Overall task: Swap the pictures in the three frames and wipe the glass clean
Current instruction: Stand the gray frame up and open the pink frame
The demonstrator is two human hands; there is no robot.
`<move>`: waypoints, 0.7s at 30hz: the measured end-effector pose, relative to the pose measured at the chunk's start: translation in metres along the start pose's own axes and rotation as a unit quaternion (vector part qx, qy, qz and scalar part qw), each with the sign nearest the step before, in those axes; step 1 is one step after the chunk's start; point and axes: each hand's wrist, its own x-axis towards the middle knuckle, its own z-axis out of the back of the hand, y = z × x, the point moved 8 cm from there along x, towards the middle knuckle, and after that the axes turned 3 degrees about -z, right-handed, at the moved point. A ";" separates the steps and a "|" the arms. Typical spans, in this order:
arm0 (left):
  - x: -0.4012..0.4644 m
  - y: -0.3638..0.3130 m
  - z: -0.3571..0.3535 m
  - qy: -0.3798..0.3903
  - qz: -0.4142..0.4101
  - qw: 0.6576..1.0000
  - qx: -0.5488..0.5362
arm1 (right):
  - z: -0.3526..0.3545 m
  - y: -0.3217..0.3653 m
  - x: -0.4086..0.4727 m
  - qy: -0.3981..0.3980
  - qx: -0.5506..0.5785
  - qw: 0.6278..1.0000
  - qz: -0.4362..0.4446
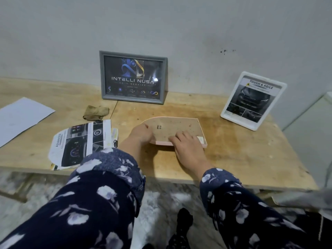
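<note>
A pink arch-shaped frame [181, 127] lies face down on the wooden table [233, 150], its brown backing board up. My left hand [141, 133] grips its left edge. My right hand [186, 148] rests on the backing near the front right, fingertips pressing on the board. A grey frame [133, 77] with a dark logo picture stands against the wall. A white frame [253, 100] with a car picture stands at the right. A loose arch-cut car picture [80, 143] lies left of my hands. A crumpled brown cloth [96, 112] lies behind it.
A white sheet of paper [21, 117] lies at the far left of the table. The wall runs close behind the frames. The table's front edge is just under my forearms, and a pale cabinet [312, 123] stands to the right.
</note>
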 end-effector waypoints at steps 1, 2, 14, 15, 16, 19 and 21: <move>-0.001 0.005 -0.006 0.013 0.000 1.000 0.007 | -0.009 0.001 -0.005 0.015 -0.010 1.000 -0.001; -0.002 0.009 -0.011 0.025 0.001 1.000 0.014 | -0.017 0.001 -0.009 0.031 -0.016 0.999 -0.004; 0.005 0.028 -0.026 0.037 -0.010 0.990 0.136 | -0.056 -0.067 -0.023 0.207 0.167 0.935 -0.233; 0.005 0.028 -0.027 0.033 -0.002 0.989 0.146 | -0.063 -0.081 -0.027 0.258 0.155 0.915 -0.269; 0.005 0.029 -0.028 0.030 0.007 0.988 0.153 | -0.069 -0.091 -0.031 0.299 0.146 0.898 -0.289; 0.006 0.028 -0.033 0.021 0.016 0.988 0.153 | -0.077 -0.103 -0.030 0.331 0.137 0.890 -0.283; 0.006 0.030 -0.034 0.008 0.018 0.990 0.136 | -0.078 -0.104 -0.029 0.314 0.136 0.897 -0.279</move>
